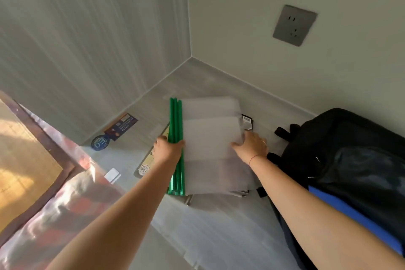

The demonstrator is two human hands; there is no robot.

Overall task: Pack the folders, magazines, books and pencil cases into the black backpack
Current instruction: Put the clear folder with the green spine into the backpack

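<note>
Folders [210,144] held flat, green spines [176,129] pointing toward the wall corner

Likely home room, study corner: bare walls [241,6], grey wall socket [294,25], pale wood-grain surface [219,230], folders [210,151], black backpack [355,144].

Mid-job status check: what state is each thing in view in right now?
folders: stacked, green spines to the left, held at both sides.
left grip: curled round the spine edge.
right grip: holds the right edge.
backpack: lying right of the folders; cannot tell if open.
magazine: flat, partly under the folders.
book: flat by the wall.
outlet: nothing plugged in.
</note>
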